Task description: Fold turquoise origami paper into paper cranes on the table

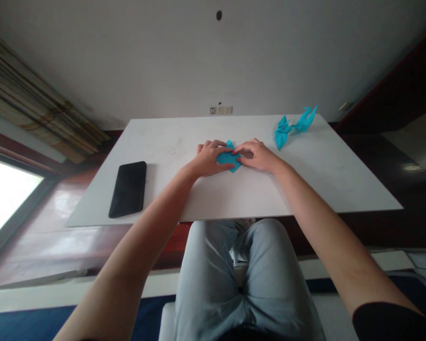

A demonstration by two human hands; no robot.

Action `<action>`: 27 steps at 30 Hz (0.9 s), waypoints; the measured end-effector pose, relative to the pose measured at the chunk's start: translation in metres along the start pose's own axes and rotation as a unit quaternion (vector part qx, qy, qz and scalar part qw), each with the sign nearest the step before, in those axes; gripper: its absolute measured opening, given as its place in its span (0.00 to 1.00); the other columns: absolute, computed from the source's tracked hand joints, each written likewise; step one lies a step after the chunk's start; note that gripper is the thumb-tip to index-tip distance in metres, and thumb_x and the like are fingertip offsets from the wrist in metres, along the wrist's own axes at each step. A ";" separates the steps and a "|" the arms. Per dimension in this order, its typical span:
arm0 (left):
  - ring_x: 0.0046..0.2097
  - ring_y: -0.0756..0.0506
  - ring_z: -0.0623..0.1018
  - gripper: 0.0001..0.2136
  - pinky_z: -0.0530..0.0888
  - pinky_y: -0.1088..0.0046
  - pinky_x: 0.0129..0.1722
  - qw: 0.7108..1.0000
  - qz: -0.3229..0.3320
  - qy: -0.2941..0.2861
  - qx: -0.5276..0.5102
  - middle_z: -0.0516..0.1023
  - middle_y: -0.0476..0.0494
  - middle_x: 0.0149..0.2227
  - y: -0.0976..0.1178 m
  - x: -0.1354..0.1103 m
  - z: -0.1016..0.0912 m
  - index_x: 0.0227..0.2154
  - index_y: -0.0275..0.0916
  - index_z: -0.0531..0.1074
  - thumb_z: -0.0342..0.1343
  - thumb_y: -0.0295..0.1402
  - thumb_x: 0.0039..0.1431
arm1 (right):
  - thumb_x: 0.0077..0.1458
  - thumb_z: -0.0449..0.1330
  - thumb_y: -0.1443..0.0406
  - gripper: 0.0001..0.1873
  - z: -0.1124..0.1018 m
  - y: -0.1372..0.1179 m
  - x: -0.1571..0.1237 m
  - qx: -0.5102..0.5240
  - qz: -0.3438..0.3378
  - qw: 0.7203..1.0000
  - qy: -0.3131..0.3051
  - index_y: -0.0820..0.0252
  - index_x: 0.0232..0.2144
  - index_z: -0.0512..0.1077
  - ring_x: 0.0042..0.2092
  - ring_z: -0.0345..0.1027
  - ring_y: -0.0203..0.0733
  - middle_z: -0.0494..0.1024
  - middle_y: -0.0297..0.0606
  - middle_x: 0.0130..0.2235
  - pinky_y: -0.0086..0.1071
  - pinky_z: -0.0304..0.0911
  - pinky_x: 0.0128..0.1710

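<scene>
A folded piece of blue origami paper (228,160) lies on the white table (156,142), one point facing away from me and one toward me. My left hand (212,157) rests at its left side, thumb on the near part and fingers along the far part. From the right, my right hand (254,154) pinches the paper's right edge between thumb and fingers. The fingertips of both hands almost meet over its middle and cover part of the folds.
Two finished blue paper cranes, a nearer one (282,132) and a farther one (305,121), stand at the back right. A black tablet (128,189) lies at the table's left front. Behind the table is a wall with sockets (220,110); a curtain (39,90) hangs at left.
</scene>
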State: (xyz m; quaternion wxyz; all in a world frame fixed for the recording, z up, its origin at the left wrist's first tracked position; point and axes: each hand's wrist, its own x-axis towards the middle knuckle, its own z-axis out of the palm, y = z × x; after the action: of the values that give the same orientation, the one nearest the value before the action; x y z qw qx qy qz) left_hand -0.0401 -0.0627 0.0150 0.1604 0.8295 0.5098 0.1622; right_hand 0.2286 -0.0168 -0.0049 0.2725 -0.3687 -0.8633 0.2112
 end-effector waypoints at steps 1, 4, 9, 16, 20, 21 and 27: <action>0.76 0.25 0.67 0.32 0.60 0.39 0.78 1.000 -0.009 0.000 -0.003 0.70 0.37 0.77 -0.001 0.000 0.000 0.72 0.57 0.80 0.71 0.54 0.67 | 0.61 0.72 0.56 0.15 0.000 -0.001 0.000 -0.002 -0.001 1.000 -0.001 0.47 0.49 0.89 0.63 0.77 0.66 0.92 0.40 0.56 0.63 0.64 0.71; 0.76 0.24 0.66 0.35 0.60 0.36 0.79 0.999 -0.034 0.000 -0.010 0.67 0.36 0.77 -0.004 0.000 -0.002 0.70 0.58 0.81 0.75 0.57 0.61 | 0.59 0.73 0.54 0.17 -0.001 -0.002 0.000 -0.008 -0.003 1.000 -0.006 0.47 0.50 0.88 0.64 0.76 0.67 0.91 0.40 0.57 0.66 0.63 0.72; 0.76 0.24 0.65 0.34 0.58 0.36 0.80 0.999 -0.023 -0.017 -0.015 0.68 0.40 0.75 -0.009 -0.001 -0.005 0.65 0.63 0.85 0.79 0.58 0.55 | 0.63 0.70 0.54 0.16 0.000 -0.003 0.000 -0.018 0.005 1.000 -0.016 0.47 0.51 0.88 0.66 0.74 0.67 0.90 0.40 0.61 0.67 0.61 0.73; 0.74 0.24 0.67 0.37 0.59 0.37 0.80 1.000 -0.011 -0.019 -0.021 0.71 0.40 0.71 -0.011 -0.002 -0.006 0.65 0.62 0.84 0.81 0.59 0.51 | 0.63 0.73 0.52 0.21 0.001 -0.008 -0.003 -0.049 0.035 0.997 -0.041 0.46 0.56 0.85 0.72 0.68 0.74 0.85 0.39 0.70 0.77 0.52 0.76; 0.72 0.20 0.70 0.48 0.63 0.35 0.77 0.998 -0.052 0.019 -0.003 0.72 0.30 0.69 -0.011 -0.002 -0.005 0.68 0.47 0.77 0.83 0.62 0.47 | 0.65 0.73 0.49 0.26 -0.001 -0.011 -0.003 -0.060 0.040 0.995 -0.062 0.43 0.63 0.83 0.74 0.66 0.75 0.82 0.38 0.73 0.77 0.51 0.76; 0.71 0.19 0.70 0.47 0.64 0.35 0.75 0.997 -0.072 0.026 0.006 0.73 0.28 0.68 -0.011 -0.003 -0.005 0.66 0.43 0.77 0.82 0.63 0.47 | 0.66 0.72 0.49 0.27 -0.001 -0.012 -0.003 -0.063 0.038 0.995 -0.066 0.42 0.64 0.82 0.74 0.66 0.75 0.82 0.38 0.74 0.76 0.51 0.76; 0.68 0.25 0.77 0.23 0.65 0.37 0.74 0.993 -0.106 0.044 0.015 0.80 0.32 0.60 -0.021 -0.004 -0.011 0.46 0.42 0.80 0.74 0.55 0.63 | 0.70 0.69 0.46 0.27 -0.003 -0.011 -0.002 -0.063 0.020 0.995 -0.080 0.41 0.66 0.84 0.75 0.64 0.75 0.79 0.38 0.76 0.76 0.53 0.75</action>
State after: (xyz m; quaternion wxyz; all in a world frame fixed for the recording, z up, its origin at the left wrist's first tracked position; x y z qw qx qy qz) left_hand -0.0631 -0.0563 0.0158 0.1419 0.7651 0.6037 0.1730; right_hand 0.2260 -0.0251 0.0036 0.1742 -0.3842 -0.8864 0.1905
